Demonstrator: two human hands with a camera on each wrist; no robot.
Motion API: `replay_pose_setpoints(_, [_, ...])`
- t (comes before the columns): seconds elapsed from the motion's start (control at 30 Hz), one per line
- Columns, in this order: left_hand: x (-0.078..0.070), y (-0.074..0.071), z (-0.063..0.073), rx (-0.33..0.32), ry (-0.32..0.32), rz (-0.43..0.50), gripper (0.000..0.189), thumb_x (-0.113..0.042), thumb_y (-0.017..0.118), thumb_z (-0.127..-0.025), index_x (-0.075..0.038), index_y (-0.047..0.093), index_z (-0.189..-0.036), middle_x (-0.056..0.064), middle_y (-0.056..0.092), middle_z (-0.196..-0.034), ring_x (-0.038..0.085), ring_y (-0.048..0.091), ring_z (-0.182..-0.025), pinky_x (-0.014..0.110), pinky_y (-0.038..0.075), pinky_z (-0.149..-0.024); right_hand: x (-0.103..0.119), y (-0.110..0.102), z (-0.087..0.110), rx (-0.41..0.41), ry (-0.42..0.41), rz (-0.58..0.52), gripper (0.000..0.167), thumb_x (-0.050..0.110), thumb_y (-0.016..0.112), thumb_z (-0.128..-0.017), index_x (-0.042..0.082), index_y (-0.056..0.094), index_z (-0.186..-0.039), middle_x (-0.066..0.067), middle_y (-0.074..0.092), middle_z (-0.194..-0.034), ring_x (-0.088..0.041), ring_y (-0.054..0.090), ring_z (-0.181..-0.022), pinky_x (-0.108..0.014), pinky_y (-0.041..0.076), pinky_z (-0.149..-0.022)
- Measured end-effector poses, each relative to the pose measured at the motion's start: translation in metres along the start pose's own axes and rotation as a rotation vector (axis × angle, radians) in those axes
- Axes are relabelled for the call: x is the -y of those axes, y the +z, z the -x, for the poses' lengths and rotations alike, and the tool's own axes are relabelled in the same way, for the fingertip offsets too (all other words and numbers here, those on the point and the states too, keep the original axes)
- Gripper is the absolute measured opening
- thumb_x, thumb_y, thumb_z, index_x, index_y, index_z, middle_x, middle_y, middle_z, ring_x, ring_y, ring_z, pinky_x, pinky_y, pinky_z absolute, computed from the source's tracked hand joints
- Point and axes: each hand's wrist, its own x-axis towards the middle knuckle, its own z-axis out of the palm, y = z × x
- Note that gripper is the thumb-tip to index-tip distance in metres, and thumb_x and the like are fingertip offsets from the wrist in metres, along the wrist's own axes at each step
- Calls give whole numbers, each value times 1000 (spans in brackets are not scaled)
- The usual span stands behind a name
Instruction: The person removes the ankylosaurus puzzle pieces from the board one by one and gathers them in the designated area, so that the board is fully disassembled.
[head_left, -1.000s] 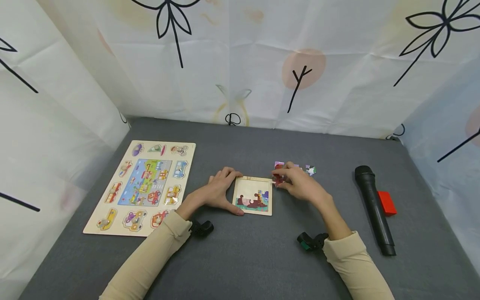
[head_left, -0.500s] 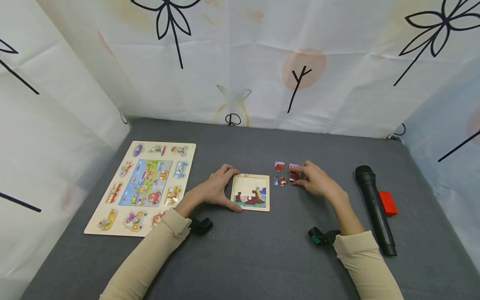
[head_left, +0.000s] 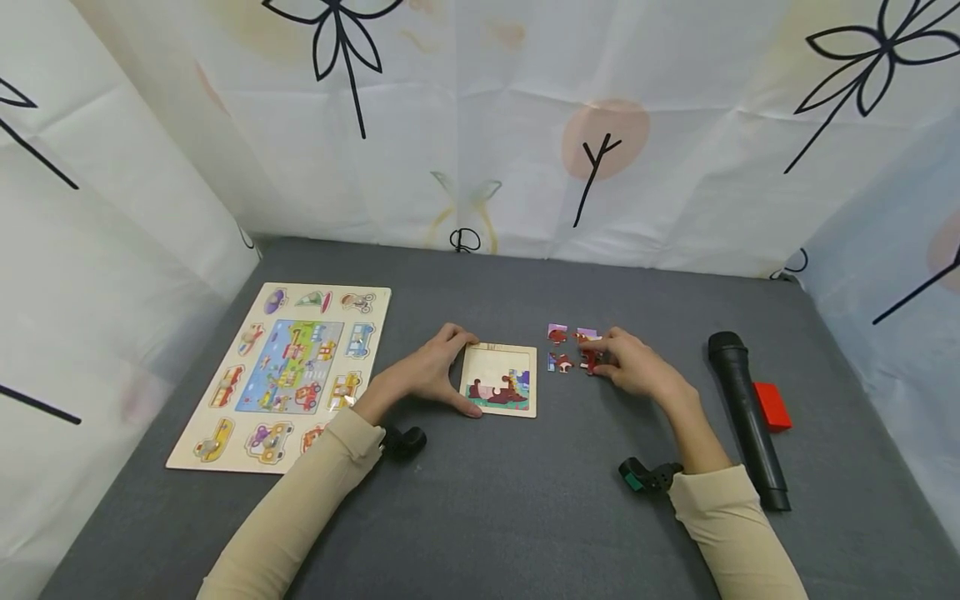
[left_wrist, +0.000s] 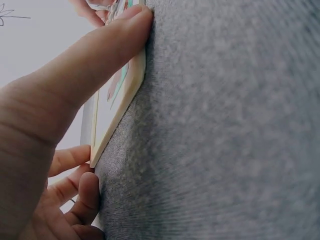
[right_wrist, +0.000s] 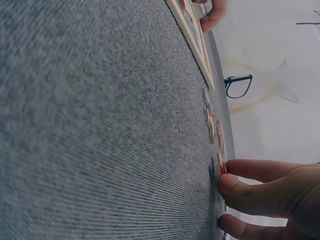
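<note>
While frame (head_left: 487,362) against left grip (head_left: 433,367), puzzle piece (head_left: 588,358) at right grip (head_left: 633,363).

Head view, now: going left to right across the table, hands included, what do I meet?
Large puzzle board, left hand, small puzzle tray, loose puzzle pieces, right hand, microphone, red block.

Grey tbl (head_left: 495,500): lg puzzle board (head_left: 247,358), sm tray (head_left: 487,362), loose pcs (head_left: 561,363), blk mic (head_left: 750,425), red block (head_left: 774,408).
</note>
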Motion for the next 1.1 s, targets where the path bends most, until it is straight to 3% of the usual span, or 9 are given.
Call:
replay_pose_setpoints(0.43, [1, -1, -4, -8, -11, 14, 107, -47, 95, -67, -8, 41, -151, 14, 40, -145, 30, 52, -124, 50, 46, -109, -2, 7, 1, 0, -29, 35, 39, 2, 68, -95, 2, 67, -134, -20, 63, -112, -24, 54, -87, -37, 42, -74])
replay_pose_setpoints(1.1, [-3, -4, -5, 15, -35, 39, 106, -44, 95, -68, -10, 39, -151, 15, 37, -145, 32, 50, -126, 51, 45, -110, 2, 6, 3, -26, 0, 22, 41, 0, 70, -93, 6, 68, -133, -18, 64, -110, -26, 55, -90, -40, 44, -75])
